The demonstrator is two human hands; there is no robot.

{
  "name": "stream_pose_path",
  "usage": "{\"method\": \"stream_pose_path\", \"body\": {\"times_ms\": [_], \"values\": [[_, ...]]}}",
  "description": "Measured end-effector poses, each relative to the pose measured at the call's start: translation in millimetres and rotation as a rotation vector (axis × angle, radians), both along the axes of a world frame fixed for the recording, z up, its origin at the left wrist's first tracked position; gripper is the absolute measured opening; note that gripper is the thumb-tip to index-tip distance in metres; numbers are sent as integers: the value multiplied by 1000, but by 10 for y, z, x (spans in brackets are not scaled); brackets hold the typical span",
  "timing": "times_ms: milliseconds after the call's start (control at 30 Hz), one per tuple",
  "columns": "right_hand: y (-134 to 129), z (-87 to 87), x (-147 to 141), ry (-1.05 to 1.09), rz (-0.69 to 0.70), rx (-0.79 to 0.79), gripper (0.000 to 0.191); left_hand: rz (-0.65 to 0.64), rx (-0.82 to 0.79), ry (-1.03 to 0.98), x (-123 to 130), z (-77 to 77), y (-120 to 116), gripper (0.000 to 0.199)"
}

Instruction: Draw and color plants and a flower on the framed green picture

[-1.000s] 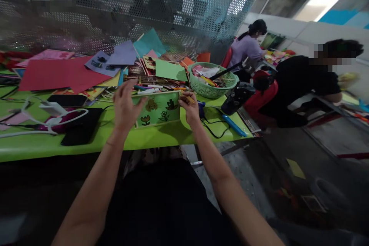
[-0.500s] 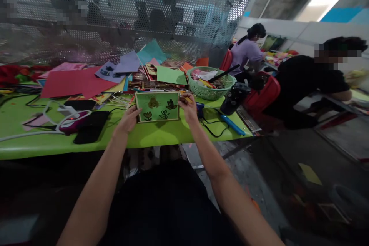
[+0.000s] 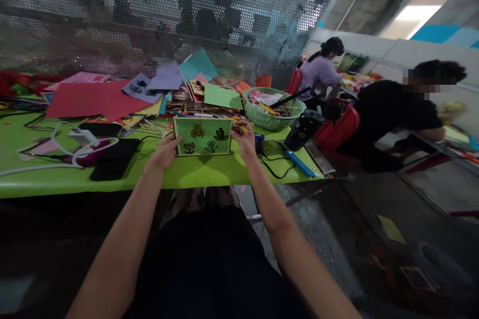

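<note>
A framed green picture (image 3: 204,135) with flower shapes and a brown figure is held upright and tilted back above the table's front part. My left hand (image 3: 166,152) grips its left edge, thumb on the front. At the right edge, my right hand (image 3: 245,140) is closed on the frame. A small orange-yellow item (image 3: 243,128) also shows among the right fingers; its kind is not clear. Just right of that hand lie a blue tool (image 3: 259,142), perhaps a glue gun, and its black cord.
Paper sheets, including a red one (image 3: 93,99), and thin sticks are heaped behind. A green basket (image 3: 271,118) of tools, a dark cup (image 3: 305,127) and a blue-handled tool (image 3: 300,163) are on the right. A phone (image 3: 115,159) and white cables lie left. Two people sit beyond.
The camera view has shifted slightly. Both hands keep their hold on the framed picture, which stays almost in the same place, with only a small change of angle.
</note>
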State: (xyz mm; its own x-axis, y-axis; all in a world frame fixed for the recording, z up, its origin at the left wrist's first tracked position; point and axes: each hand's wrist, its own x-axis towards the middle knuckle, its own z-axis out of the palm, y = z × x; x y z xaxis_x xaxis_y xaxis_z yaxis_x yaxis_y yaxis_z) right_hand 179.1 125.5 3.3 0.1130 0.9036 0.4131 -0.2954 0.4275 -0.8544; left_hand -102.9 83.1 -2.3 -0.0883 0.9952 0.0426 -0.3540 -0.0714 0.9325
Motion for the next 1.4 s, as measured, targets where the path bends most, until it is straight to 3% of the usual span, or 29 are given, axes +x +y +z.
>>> {"method": "stream_pose_path", "body": {"times_ms": [500, 967, 1400], "values": [[-26, 36, 17, -42, -47, -61, 50, -3, -72, -70, 29, 23, 57, 52], [-96, 65, 30, -81, -30, -59, 50, -57, -171, -7, -5, -86, 26, 41], [-26, -18, 125, -130, -24, -41, 41, -98, -169, 11, 43, -4, -55, 37]]}}
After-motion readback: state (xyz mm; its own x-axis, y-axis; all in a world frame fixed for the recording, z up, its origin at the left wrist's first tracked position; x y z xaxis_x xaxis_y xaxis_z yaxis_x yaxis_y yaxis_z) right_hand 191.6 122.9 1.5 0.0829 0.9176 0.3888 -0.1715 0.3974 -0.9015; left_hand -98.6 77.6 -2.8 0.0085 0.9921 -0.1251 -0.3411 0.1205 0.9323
